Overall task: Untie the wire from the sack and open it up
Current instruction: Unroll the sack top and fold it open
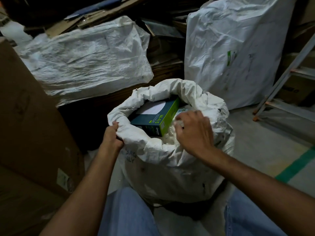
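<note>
Left hand [111, 136] grips sack [170, 160] rim; right hand [194, 132] curled inside.

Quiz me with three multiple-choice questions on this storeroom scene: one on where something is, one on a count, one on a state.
1. Where is the dark blue and green cardboard box?
A. inside the open white woven sack
B. on the floor
C. on the ladder

2. How many white sacks show?
A. one
B. three
C. five

3. What is the left hand doing?
A. hanging free
B. gripping the sack's rolled rim
C. holding a wire

Answers: 1 A, the rim surrounds the box; 2 B, two more stand behind; 3 B, fingers close on cloth.
</note>
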A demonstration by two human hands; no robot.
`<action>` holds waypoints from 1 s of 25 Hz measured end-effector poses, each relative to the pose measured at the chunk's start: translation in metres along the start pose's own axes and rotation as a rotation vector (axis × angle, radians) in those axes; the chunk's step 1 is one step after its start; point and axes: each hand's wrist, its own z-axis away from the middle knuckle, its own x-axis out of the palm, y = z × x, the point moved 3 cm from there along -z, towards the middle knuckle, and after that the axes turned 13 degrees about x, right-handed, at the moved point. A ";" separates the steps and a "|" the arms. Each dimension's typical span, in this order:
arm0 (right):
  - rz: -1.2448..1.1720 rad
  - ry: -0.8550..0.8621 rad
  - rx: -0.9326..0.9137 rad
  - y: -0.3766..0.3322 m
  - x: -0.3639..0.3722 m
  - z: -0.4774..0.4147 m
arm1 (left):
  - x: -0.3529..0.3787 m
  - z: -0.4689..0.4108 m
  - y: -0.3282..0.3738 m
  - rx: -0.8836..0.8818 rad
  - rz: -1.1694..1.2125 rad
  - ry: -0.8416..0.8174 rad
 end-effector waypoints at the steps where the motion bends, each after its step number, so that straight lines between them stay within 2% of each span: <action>1: 0.122 0.013 0.002 0.005 -0.006 -0.008 | -0.001 0.001 0.008 0.039 -0.156 0.046; 2: 0.241 -0.029 -0.034 0.010 -0.012 -0.014 | -0.003 0.006 0.019 0.122 -0.441 0.140; 3: 0.345 -0.114 -0.107 0.017 -0.018 -0.018 | -0.001 0.013 0.032 0.280 -0.796 0.219; 4: 0.443 -0.211 -0.216 0.021 -0.024 -0.021 | 0.010 0.026 0.042 0.509 -1.078 0.217; 5: 0.553 -0.306 -0.337 0.026 -0.030 -0.024 | 0.030 0.041 0.047 0.719 -1.231 0.088; 6: 0.662 -0.386 -0.437 0.031 -0.034 -0.028 | 0.053 0.058 0.046 0.787 -1.267 -0.160; 7: 0.752 -0.449 -0.507 0.038 -0.035 -0.034 | 0.075 0.070 0.032 0.728 -1.230 -0.467; 9: 0.890 -0.475 -0.584 0.051 -0.031 -0.048 | 0.111 0.108 -0.001 0.457 -1.229 -1.028; 10: 0.959 -0.470 -0.611 0.057 -0.026 -0.054 | 0.123 0.125 -0.018 0.388 -1.255 -1.185; 11: 0.996 -0.463 -0.636 0.061 -0.022 -0.059 | 0.133 0.134 -0.033 0.384 -1.296 -1.253; 13: 0.973 -0.328 -0.698 0.068 -0.017 -0.063 | 0.144 0.137 -0.061 0.510 -1.481 -1.208; 15: 0.862 -0.105 -0.660 0.081 -0.017 -0.062 | 0.150 0.135 -0.069 0.830 -1.666 -0.917; 16: 0.794 -0.010 -0.622 0.093 -0.015 -0.059 | 0.150 0.141 -0.066 1.005 -1.697 -0.741; 17: 0.763 0.038 -0.567 0.106 -0.013 -0.052 | 0.149 0.146 -0.068 1.144 -1.719 -0.634; 19: 0.772 -0.041 -0.511 0.128 -0.004 -0.029 | 0.146 0.154 -0.080 1.373 -1.748 -0.563; 22: 0.703 -0.446 -0.462 0.138 -0.010 -0.017 | 0.140 0.154 -0.100 1.550 -1.851 -0.586; 23: 0.655 -0.497 -0.448 0.134 -0.017 -0.027 | 0.139 0.153 -0.104 1.567 -1.864 -0.602; 25: 0.591 -0.458 -0.463 0.131 -0.021 -0.051 | 0.138 0.155 -0.105 1.610 -1.846 -0.608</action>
